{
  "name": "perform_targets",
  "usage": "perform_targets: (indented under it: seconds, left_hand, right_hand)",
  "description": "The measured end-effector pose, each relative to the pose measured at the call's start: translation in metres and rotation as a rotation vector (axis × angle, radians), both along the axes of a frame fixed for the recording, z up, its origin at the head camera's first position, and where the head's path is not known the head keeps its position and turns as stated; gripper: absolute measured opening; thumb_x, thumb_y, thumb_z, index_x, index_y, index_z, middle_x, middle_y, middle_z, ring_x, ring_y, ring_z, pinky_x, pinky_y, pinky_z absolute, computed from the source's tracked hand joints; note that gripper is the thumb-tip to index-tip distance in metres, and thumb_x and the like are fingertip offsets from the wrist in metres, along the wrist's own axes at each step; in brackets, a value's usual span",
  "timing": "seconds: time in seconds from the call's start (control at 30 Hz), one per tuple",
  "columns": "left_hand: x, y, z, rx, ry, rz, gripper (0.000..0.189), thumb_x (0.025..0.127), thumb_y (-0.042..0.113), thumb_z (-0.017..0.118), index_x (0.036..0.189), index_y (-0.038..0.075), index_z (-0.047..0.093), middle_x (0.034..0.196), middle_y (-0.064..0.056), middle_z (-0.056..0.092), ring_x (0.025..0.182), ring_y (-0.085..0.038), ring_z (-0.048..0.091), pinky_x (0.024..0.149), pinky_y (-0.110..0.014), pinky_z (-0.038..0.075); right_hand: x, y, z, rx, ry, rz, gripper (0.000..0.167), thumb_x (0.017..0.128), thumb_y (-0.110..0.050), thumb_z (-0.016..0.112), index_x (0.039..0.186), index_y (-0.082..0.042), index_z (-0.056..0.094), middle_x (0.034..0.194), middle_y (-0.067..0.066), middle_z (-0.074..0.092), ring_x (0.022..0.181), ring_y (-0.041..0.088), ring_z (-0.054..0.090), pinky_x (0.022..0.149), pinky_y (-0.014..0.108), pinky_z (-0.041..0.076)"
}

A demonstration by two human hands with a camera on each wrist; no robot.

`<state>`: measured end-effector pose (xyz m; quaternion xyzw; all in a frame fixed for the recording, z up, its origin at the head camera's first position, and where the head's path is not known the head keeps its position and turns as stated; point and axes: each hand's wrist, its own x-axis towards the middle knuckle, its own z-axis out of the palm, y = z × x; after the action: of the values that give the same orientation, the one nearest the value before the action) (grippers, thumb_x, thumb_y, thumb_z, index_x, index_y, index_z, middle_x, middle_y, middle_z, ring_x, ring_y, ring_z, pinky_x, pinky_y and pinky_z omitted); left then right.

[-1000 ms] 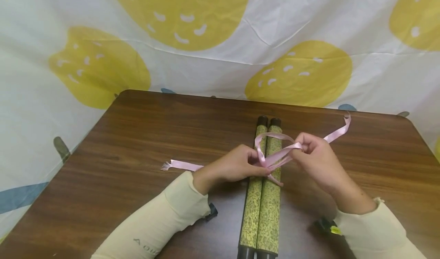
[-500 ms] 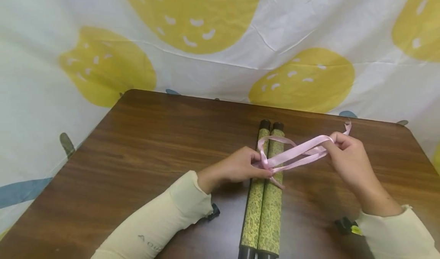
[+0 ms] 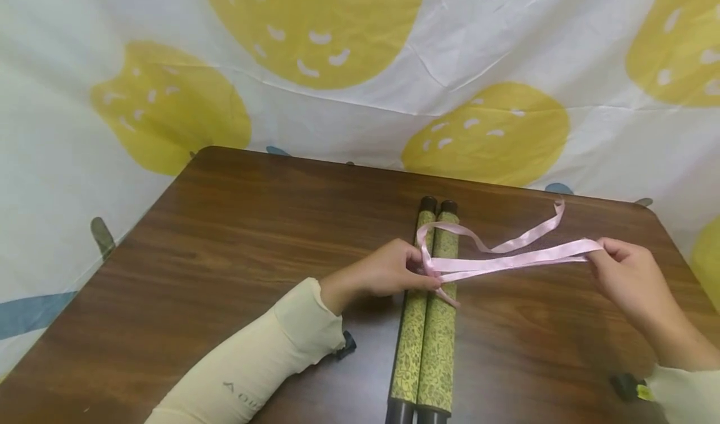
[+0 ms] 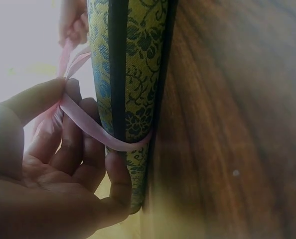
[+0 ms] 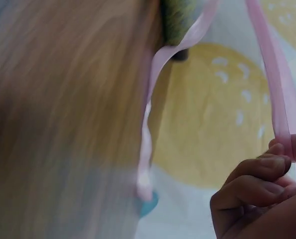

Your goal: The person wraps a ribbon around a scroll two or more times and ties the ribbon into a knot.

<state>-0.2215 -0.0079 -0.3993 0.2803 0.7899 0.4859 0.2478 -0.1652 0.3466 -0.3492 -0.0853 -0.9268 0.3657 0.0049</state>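
Note:
Two scroll-like rolls in yellow-green floral brocade, with dark end knobs, lie side by side on the table. A pink ribbon passes around them. Over the rolls, my left hand pinches the ribbon between thumb and fingers where its strands meet; the left wrist view shows the band running from those fingers around the brocade. Out to the right, my right hand pinches the far end of a long, stretched ribbon loop. One loose ribbon tail curls away behind that loop, held by neither hand.
The brown wood-grain table has its back edge against a white curtain printed with yellow lemons. Dark wrist-worn pieces show by both sleeves, near the tabletop.
My right hand has moved well to the right, drawing the ribbon loop longer and straighter. My left hand keeps its pinch over the rolls. The frayed tail at left has gone from sight.

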Motion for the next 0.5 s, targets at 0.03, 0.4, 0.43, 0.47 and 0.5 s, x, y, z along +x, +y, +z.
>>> perform_targets:
  seconds: [0.03,0.4,0.43,0.47,0.5]
  left_hand:
    - [0.000,0.000,0.000,-0.002,0.003,-0.001,0.014,0.089,0.023,0.076,0.091,0.009,0.077,0.076,0.007,0.069,0.066,-0.003,0.051,0.061,-0.018,0.042]
    - [0.001,0.001,0.002,-0.004,0.013,-0.003,0.015,0.089,0.023,0.076,0.089,0.008,0.076,0.076,0.005,0.069,0.065,-0.004,0.050,0.059,-0.018,0.041]
    - [0.001,0.001,0.003,-0.001,0.012,-0.004,0.015,0.089,0.022,0.076,0.089,0.007,0.076,0.075,0.006,0.068,0.065,-0.004,0.050,0.058,-0.018,0.041]
    - [0.001,0.001,0.003,-0.001,0.012,-0.005,0.014,0.089,0.022,0.076,0.089,0.008,0.076,0.074,0.007,0.067,0.064,-0.004,0.049,0.058,-0.018,0.040]
    - [0.001,0.001,0.003,-0.004,0.015,-0.006,0.014,0.090,0.022,0.076,0.089,0.008,0.076,0.073,0.008,0.067,0.064,-0.004,0.049,0.058,-0.018,0.040]
  right_hand:
    - [0.002,0.005,-0.002,0.025,-0.006,0.001,0.047,0.104,-0.036,0.045,0.069,-0.007,0.050,0.052,-0.008,0.041,0.048,0.013,0.038,0.044,0.036,0.031]
    - [0.019,0.033,-0.029,0.388,-0.118,0.281,0.039,0.094,-0.029,0.067,0.065,-0.014,0.045,0.057,-0.009,0.033,0.051,0.006,0.030,0.047,0.024,0.027]
    - [0.020,0.032,-0.029,0.405,-0.132,0.312,0.040,0.092,-0.030,0.070,0.065,-0.014,0.045,0.058,-0.008,0.034,0.052,0.006,0.031,0.048,0.024,0.027]
    - [0.021,0.030,-0.028,0.422,-0.140,0.331,0.040,0.089,-0.032,0.073,0.065,-0.015,0.046,0.059,-0.008,0.035,0.052,0.006,0.032,0.048,0.023,0.028]
    - [0.022,0.027,-0.027,0.429,-0.146,0.344,0.041,0.087,-0.034,0.075,0.066,-0.015,0.047,0.060,-0.008,0.036,0.053,0.006,0.033,0.048,0.023,0.028]
